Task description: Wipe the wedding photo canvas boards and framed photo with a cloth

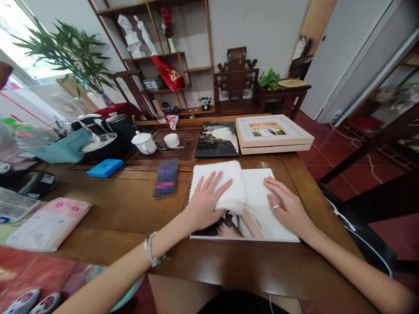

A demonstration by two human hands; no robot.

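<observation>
My left hand [207, 200] lies flat with spread fingers on a folded white towel [234, 176]. Beneath the towel is a photo album [281, 231] with a pale cover and a printed picture, partly hidden by the cloth. Against the album's right part rests my right hand [288, 207], fingers stretched out and a ring on one of them. Just beyond stand a dark album [212, 146] with a figure in a white dress and a cream box [278, 146] with a framed photo in its lid. Left of the towel is a dark blurred rectangular item [166, 179].
On the wooden table [124, 213] are a blue block [105, 168], a white lidded teapot [144, 143], a white cup [172, 140] and a pink-and-white packet [49, 222]. A light-blue bin [57, 148] stands at the left. White cables [369, 244] hang beside the table's right edge.
</observation>
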